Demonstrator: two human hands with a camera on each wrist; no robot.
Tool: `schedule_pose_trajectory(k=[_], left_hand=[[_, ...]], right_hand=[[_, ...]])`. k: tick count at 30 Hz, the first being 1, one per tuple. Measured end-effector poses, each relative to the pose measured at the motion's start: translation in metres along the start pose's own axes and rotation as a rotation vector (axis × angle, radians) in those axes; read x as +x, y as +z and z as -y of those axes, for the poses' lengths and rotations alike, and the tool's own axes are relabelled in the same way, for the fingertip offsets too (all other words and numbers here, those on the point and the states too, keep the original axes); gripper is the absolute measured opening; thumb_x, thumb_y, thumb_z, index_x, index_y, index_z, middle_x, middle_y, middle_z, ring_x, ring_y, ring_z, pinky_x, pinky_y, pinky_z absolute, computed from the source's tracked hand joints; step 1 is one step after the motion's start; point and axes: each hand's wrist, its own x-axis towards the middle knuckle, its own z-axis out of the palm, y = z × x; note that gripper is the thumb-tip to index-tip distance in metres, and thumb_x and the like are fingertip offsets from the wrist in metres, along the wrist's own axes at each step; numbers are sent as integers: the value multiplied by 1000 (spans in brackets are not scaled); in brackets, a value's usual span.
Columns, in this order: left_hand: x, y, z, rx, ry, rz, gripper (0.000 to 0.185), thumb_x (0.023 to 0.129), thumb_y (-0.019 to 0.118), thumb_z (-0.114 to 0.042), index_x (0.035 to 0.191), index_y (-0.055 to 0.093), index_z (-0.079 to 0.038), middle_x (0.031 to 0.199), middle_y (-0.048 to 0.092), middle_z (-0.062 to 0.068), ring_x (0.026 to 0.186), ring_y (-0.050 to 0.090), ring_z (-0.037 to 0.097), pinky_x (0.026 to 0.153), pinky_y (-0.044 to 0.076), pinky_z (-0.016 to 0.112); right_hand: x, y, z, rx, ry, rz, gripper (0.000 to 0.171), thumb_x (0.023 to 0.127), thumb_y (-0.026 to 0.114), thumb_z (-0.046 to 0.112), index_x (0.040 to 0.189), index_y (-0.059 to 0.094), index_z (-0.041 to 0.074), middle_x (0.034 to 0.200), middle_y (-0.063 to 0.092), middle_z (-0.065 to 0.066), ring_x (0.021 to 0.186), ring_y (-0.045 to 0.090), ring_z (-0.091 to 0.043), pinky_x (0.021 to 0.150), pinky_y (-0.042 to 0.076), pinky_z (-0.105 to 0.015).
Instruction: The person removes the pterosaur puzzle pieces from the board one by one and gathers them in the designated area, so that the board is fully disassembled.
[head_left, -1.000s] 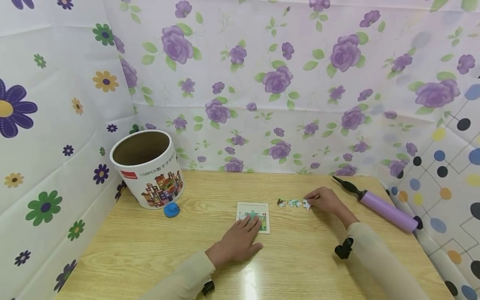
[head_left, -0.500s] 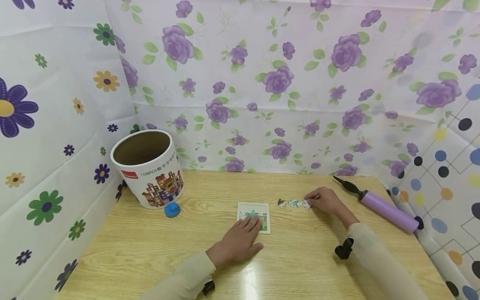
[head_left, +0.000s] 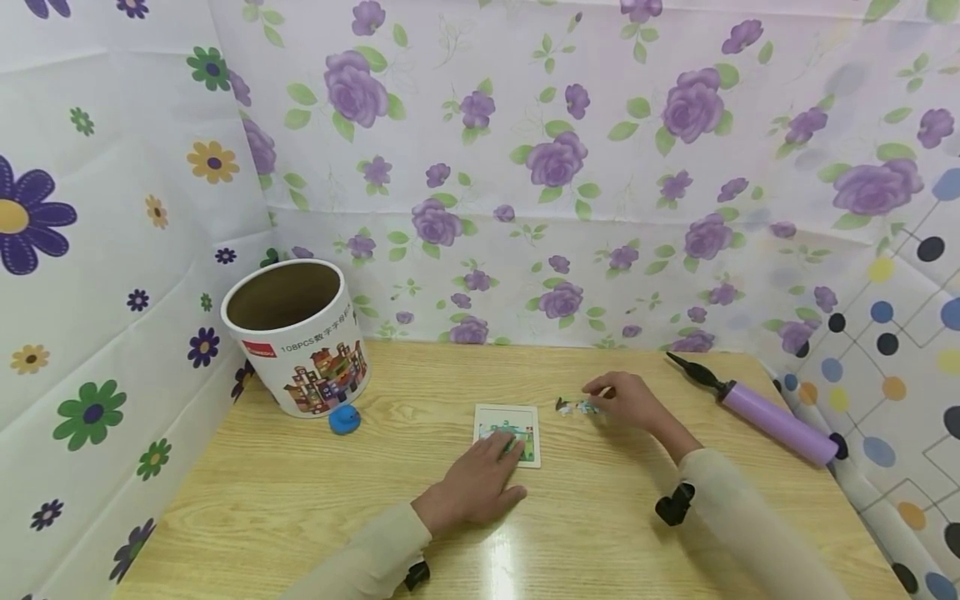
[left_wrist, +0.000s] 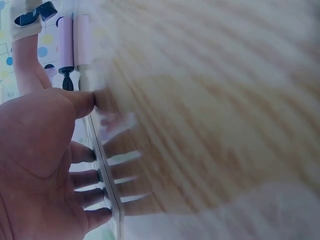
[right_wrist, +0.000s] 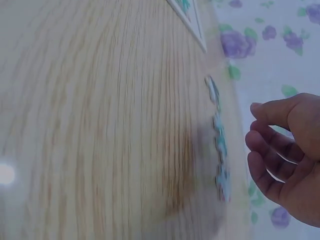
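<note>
Left hand (head_left: pixel 472 487) presses flat fingers on the card (head_left: pixel 507 433); at its 2 o'clock, right hand (head_left: pixel 626 402) hovers, fingers curled empty, over the pieces (head_left: pixel 573 407).

The table (head_left: pixel 300 492) is light wood with a visible grain and a glossy patch near its front edge. Near the back left corner stands an open white cardboard tub (head_left: pixel 296 335) printed with colourful houses, and a small blue cap (head_left: pixel 343 419) lies just in front of it. Around the middle lies a white-bordered puzzle board (head_left: pixel 508 432). Toward the right, a short row of loose puzzle pieces (head_left: pixel 576 407) lies flat. Along the right edge, near the back corner, rests a purple hand pump (head_left: pixel 765 414).
</note>
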Motion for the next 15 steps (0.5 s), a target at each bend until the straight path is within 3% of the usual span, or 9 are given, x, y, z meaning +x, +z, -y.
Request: schedule_pose_trajectory(k=[10, 15], left_hand=[[-3, 0, -8, 27, -81, 30, 71, 107, 42, -53, 159, 34, -6, 164, 34, 12, 150, 35, 29, 116, 35, 47], [-6, -1, -8, 8, -49, 42, 77, 106, 40, -56, 159, 32, -1, 166, 30, 17, 152, 32, 31, 120, 32, 46]], right_hand=[[16, 26, 36, 1, -117, 45, 20, 97, 71, 13, 115, 77, 6, 101, 75, -3, 85, 70, -14, 76, 59, -35], [24, 37, 50, 7, -136, 63, 21, 98, 70, 14, 116, 77, 7, 104, 75, -3, 89, 69, -15, 77, 59, -33]])
